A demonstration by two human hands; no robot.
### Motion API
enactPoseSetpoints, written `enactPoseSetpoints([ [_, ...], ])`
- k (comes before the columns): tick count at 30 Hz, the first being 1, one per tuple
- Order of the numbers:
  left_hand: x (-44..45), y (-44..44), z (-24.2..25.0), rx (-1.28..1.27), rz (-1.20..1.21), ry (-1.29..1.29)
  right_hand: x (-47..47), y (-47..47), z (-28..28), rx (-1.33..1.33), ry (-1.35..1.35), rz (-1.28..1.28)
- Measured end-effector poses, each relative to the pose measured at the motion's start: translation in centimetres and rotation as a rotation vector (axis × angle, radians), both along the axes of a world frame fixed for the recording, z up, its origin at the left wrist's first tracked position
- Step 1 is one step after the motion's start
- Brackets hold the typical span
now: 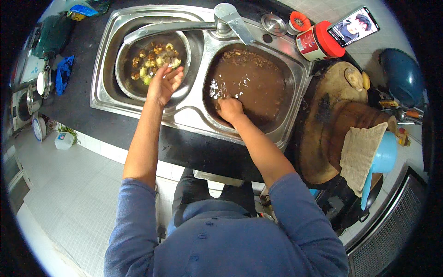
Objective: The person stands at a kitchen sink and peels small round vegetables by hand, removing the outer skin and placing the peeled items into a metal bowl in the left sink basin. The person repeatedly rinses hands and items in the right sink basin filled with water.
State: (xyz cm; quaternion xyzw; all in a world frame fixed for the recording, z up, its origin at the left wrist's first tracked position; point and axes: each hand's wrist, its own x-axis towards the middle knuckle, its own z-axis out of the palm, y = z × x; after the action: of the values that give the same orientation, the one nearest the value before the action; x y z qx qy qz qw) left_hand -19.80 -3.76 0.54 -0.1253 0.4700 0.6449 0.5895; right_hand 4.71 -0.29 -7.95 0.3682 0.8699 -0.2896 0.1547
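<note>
In the left basin of the stainless steel double sink stands a round metal bowl. It holds water with yellow-green and brown food pieces, whose kind I cannot make out. Over the bowl's near right rim is my left hand, palm turned up, fingers loosely curled and apart, with nothing plainly held. Murky brown water fills the right basin, with dark bits floating along its far side. My right hand dips into it at the near left; its fingers are under the surface, so any grip is hidden.
The tap spout reaches over the bowl. A red-lidded jar and a lit phone stand behind the right basin. Wooden chopping boards, a cloth and a blue dipper lie right. A blue plastic bag is left.
</note>
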Motion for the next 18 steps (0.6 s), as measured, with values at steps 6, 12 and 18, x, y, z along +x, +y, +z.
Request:
enactPoseSetpoints([
  [6,7.9,-3.0,1.7,0.096,-0.475,0.561,2.3,1.0,5.1,-0.939,0.699,-0.674],
  [12,14.8,-1.6,5.3,0.448,-0.601,0.757,5.6,1.5,12.9,-1.011,0.912,-0.880],
  [18,16.1,0.5,9.7,0.552,-0.693,0.949,6.7,2.5,17.3,-1.096,0.999,-0.941],
])
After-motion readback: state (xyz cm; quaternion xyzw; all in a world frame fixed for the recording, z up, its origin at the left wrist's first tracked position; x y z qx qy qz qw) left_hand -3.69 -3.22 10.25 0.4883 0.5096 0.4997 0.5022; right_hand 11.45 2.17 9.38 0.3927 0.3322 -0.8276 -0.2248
